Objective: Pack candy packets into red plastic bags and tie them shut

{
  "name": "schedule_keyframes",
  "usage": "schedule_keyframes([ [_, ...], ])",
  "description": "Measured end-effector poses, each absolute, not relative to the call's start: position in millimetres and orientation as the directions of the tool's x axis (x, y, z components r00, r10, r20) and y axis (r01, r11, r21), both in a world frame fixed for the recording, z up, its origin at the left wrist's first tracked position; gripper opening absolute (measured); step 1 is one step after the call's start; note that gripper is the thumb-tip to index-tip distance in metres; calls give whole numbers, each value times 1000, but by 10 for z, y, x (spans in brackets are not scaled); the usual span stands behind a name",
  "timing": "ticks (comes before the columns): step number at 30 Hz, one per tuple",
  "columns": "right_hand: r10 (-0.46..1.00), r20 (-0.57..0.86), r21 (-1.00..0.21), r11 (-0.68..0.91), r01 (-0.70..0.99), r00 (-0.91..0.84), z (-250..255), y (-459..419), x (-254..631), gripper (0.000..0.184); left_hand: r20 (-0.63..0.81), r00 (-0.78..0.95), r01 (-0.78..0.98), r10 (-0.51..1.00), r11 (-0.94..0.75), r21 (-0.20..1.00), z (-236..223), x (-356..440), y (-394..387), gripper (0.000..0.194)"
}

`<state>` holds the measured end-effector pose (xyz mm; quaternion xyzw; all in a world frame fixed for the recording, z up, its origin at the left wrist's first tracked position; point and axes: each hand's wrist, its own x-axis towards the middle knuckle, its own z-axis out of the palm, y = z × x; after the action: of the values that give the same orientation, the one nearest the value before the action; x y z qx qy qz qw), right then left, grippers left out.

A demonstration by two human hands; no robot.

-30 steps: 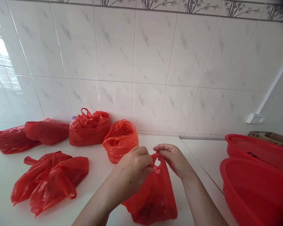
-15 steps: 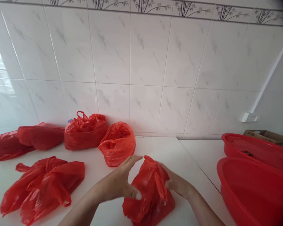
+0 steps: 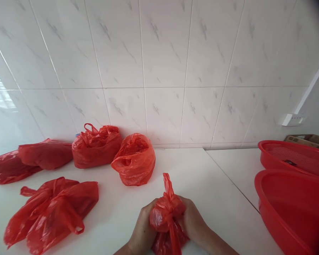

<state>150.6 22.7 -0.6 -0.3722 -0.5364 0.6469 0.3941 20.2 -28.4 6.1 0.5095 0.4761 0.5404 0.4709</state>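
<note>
A knotted red plastic bag (image 3: 167,215) stands at the near edge of the view, its tied handle sticking up. My left hand (image 3: 143,226) presses round its left side and my right hand (image 3: 194,221) round its right, so the bag is squeezed between them. The fingertips of both hands are hidden behind the bag. What the bag contains does not show. To the left lies another tied red bag (image 3: 53,212), spread out flat with its handles loose; neither hand touches it.
Against the tiled wall stand an open-topped red bag (image 3: 135,161), a fuller red bag with a loop handle (image 3: 97,148) and flat red bags (image 3: 46,154). On the right are a red basin (image 3: 279,212), a red strainer basket (image 3: 271,159) and a cardboard box (image 3: 308,141). A seam crosses the white tabletop.
My hands were apart around the bag, the left one spread open. Now both have closed on its sides, and the bag looks narrower and more bunched. The view has tilted down.
</note>
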Motion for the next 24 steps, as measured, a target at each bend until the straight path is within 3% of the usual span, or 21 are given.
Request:
schedule_keyframes([
  [2, 910, -107, -973, -179, -147, -400, 35, 214, 1500, 17, 111, -106, 15, 988, -110, 994, -41, 123, -257, 14],
  [5, 920, -84, -975, -155, -161, -382, 30, 233, 1519, 17, 177, -95, 200, 980, -156, 967, -137, 49, -239, 17],
  [7, 944, -52, -986, -102, -135, -327, -16, 269, 1553, 16, 357, -115, 415, 927, -282, 865, -167, 15, -254, 39],
  [10, 963, -12, -1000, -13, 0, -268, -59, 320, 1623, 15, 724, 25, 760, 689, -483, 434, -182, -19, -309, 72],
  [12, 957, 21, -992, 56, 112, -290, -24, 328, 1679, 15, 807, 198, 848, 556, -510, 143, -175, -17, -348, 72],
  [14, 916, 77, -972, 157, 176, -393, 64, 315, 1742, 16, 783, 313, 874, 537, -486, -16, -155, -2, -371, 65],
  [17, 750, 123, -971, 225, 76, -650, 222, 298, 1839, 28, 707, 382, 871, 595, -487, -61, -104, 10, -373, 47],
  [19, 649, 141, -989, 130, -74, -747, 286, 307, 1884, 46, 686, 393, 856, 612, -516, -30, -66, -1, -369, 33],
  [22, 665, 201, -959, -15, -282, -719, 286, 335, 1896, 59, 694, 422, 825, 583, -565, -26, -48, -2, -383, 19],
  [24, 720, 202, -955, -5, -296, -664, 237, 346, 1878, 54, 697, 458, 798, 552, -601, -48, -106, 36, -389, 17],
])
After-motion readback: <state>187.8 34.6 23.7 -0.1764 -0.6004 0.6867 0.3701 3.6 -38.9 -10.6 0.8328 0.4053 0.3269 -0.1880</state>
